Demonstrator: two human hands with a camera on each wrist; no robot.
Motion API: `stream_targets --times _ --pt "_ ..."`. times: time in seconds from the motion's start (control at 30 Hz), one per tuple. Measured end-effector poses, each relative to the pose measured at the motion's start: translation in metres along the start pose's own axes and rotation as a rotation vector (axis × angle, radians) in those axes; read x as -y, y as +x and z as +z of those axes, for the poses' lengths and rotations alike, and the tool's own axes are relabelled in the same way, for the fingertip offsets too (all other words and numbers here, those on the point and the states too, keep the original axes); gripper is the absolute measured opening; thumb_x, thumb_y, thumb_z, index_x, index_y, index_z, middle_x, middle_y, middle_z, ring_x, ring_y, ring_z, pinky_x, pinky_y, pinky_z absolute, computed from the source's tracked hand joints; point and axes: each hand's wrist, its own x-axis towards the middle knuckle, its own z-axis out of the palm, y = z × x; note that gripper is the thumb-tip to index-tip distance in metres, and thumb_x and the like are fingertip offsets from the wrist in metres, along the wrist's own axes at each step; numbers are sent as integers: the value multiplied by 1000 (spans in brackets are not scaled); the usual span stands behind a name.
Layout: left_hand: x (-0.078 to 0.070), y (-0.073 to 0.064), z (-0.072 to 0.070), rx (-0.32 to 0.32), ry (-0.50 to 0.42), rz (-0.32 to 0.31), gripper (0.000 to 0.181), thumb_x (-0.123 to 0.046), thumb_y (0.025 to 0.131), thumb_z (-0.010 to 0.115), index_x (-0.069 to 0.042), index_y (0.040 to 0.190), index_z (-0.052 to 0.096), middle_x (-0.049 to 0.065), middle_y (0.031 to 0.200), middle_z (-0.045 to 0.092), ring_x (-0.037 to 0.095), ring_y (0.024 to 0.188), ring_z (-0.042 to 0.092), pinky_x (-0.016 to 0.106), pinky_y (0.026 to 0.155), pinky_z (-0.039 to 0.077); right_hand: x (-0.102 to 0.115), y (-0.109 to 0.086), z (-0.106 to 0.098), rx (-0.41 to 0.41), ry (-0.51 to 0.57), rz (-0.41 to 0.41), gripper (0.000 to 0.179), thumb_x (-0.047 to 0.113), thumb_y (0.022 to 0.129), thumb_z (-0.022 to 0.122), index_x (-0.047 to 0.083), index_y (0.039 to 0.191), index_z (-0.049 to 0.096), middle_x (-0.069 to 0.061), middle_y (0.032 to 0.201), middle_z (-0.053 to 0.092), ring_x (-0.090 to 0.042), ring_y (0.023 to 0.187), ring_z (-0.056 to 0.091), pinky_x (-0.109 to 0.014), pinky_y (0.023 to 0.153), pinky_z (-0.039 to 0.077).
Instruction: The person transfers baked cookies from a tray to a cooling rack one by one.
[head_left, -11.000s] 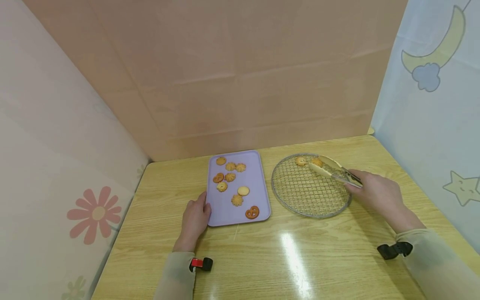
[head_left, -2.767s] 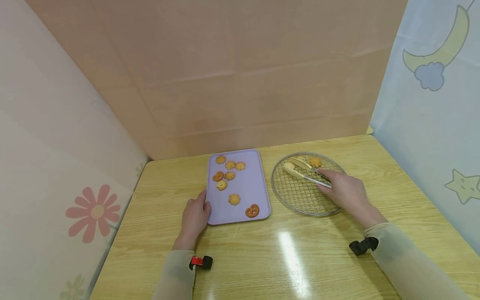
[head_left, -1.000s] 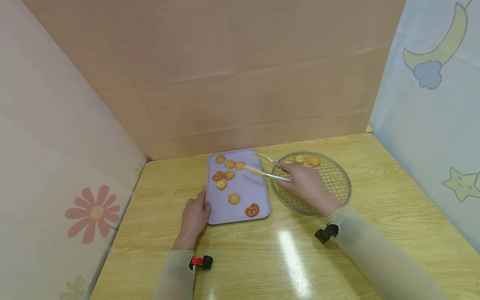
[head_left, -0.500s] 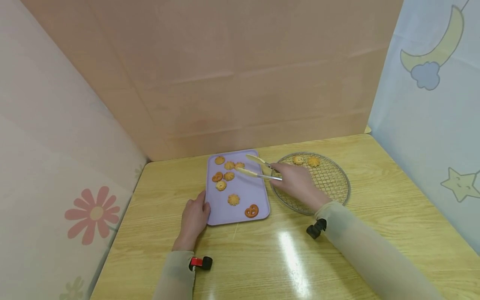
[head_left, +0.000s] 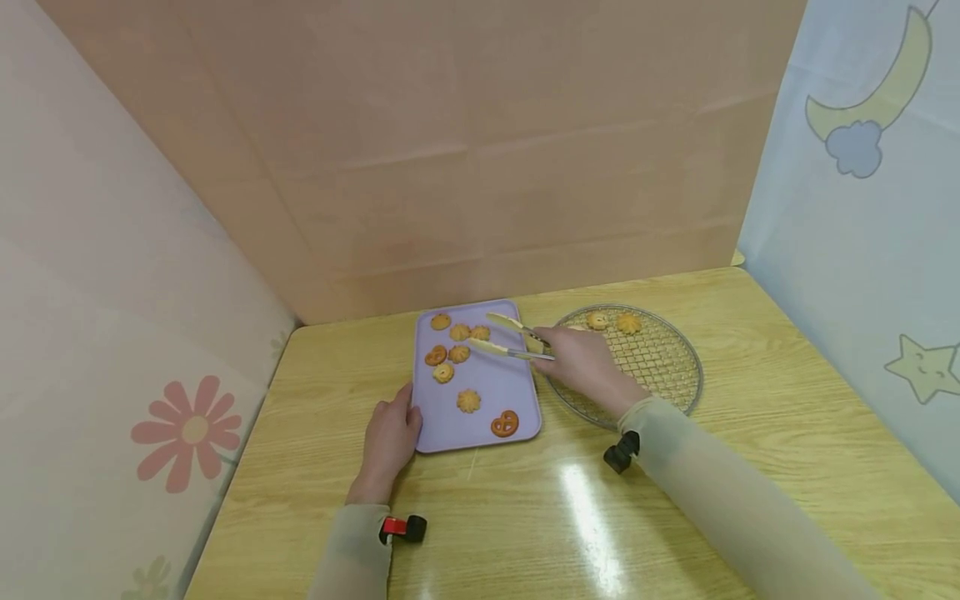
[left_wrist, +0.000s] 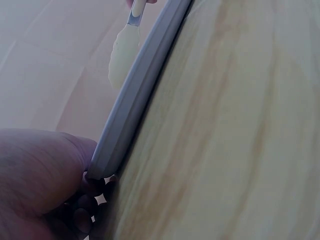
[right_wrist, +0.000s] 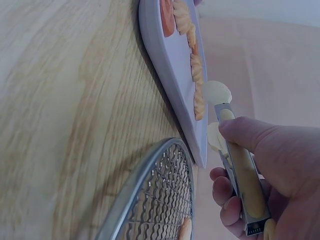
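My left hand (head_left: 392, 433) grips the left edge of a lilac tray (head_left: 510, 383), thumb at the rim in the left wrist view. On the tray lie several flower-shaped cookies (head_left: 468, 401), a round cookie (head_left: 441, 322), a ring-like cookie (head_left: 443, 372) and two pretzels (head_left: 505, 423). My right hand (head_left: 581, 362) holds metal tongs (right_wrist: 245, 180) with pale tips. The tips are spread apart above the tray's upper right part, close by a flower cookie (head_left: 480, 332), with nothing between them.
To the right of the tray stands a round wire rack (head_left: 652, 375), partly covered by my right hand. A ring-like cookie (head_left: 597, 320) and a flower cookie (head_left: 628, 323) lie at its back. A beige backdrop (head_left: 450, 208) rises behind the table.
A pale round cookie has gone from the tray to the rack, carried in the tongs. My right hand has since moved left, bringing the spread tongs over the tray. My left hand stays put.
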Motion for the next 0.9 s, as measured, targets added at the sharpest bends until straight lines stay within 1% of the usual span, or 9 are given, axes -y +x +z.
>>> stream_targets --times 0.2,0.43,0.7,0.9 --pt "1 0 1 -1 3 -1 49 -9 107 65 7 153 58 11 85 64 29 85 58 47 74 50 1 3 3 3 -13 6 59 39 98 85 12 147 70 -9 108 81 -22 82 72 -42 61 56" --pt "2 0 2 -12 7 13 49 -8 106 66 8 152 59 10 82 63 29 83 58 47 72 50 2 5 3 14 -15 3 60 41 99 84 12 150 69 -10 113 81 -27 90 76 -47 65 59" --pt "4 1 4 -12 9 9 49 -8 107 66 7 153 59 10 83 64 29 84 58 47 73 50 2 7 4 16 -34 -7 58 40 99 83 12 149 70 -10 110 81 -26 87 76 -46 62 58" --pt "4 1 4 -15 15 13 49 -8 106 66 7 152 59 9 83 64 29 83 58 47 73 50 1 9 7 19 -31 -11 56 39 100 82 13 147 71 -9 109 81 -27 88 76 -49 67 60"
